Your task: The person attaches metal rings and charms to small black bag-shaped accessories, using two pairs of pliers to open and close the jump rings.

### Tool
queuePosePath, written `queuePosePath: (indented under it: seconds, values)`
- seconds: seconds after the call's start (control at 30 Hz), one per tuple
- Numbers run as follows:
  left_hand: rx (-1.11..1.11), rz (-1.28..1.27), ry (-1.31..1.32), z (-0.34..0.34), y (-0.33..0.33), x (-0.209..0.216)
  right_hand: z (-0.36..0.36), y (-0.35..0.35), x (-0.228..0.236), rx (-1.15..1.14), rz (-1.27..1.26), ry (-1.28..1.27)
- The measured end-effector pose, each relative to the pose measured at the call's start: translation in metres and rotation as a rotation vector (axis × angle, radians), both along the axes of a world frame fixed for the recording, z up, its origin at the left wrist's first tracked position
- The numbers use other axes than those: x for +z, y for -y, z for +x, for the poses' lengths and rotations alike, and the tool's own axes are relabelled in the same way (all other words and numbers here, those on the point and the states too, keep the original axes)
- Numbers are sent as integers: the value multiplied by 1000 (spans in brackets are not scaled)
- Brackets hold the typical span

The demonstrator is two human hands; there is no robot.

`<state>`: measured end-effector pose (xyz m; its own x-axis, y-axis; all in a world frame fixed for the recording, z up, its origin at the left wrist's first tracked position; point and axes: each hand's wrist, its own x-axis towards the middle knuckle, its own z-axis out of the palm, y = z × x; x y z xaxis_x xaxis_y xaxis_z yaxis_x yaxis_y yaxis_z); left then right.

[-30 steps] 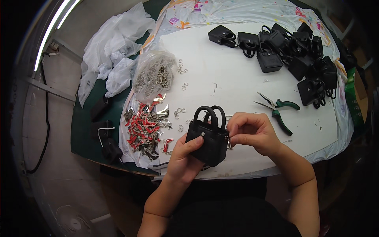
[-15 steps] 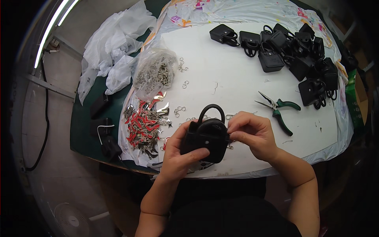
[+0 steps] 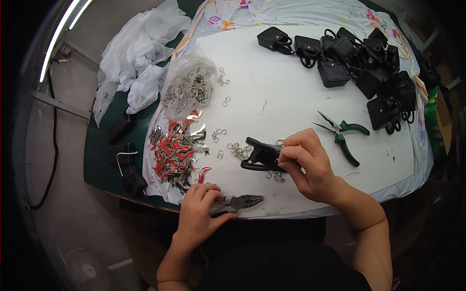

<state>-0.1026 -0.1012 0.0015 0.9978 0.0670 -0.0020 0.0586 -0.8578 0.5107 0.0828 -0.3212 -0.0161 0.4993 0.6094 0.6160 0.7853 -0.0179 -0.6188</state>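
Note:
My right hand [image 3: 310, 167] is closed, thumb and fingertips pinching the edge of a small black handbag [image 3: 264, 155]. The bag is tilted on its side, its looped handle toward the left; part of it is hidden behind my fingers. Close to the table's near edge, my left hand [image 3: 198, 211] is wrapped round a pair of grey pliers [image 3: 240, 202], jaws pointing right. Small silver rings [image 3: 238, 151] lie scattered around the bag. One red boot-shaped charm [image 3: 204, 173] rests just beyond my left hand.
Left of the white board [image 3: 291, 106] is a heap of red and silver charms [image 3: 174, 155]. Behind it stands a clear bag of metal rings [image 3: 189, 89]. Green-handled needle-nose pliers [image 3: 342, 133] lie open at right. Several black mini bags [image 3: 333, 72] crowd the far right.
My left hand has let go of the handbag, moved down and left, and taken hold of the grey pliers. The handbag has tipped over sideways, held by my right hand.

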Motion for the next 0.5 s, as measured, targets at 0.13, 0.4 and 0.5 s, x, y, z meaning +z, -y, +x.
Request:
queuePosePath:
  seconds: [0.13,0.4,0.5]
  values:
    - [-4,51,172,-20,-1,-24,1,1,3,20,34,-3]
    - [-150,99,278,-29,-14,-33,-2,1,3,46,43,-52]
    - [-113,-38,275,-30,-22,-18,-3,0,5,62,73,-21]
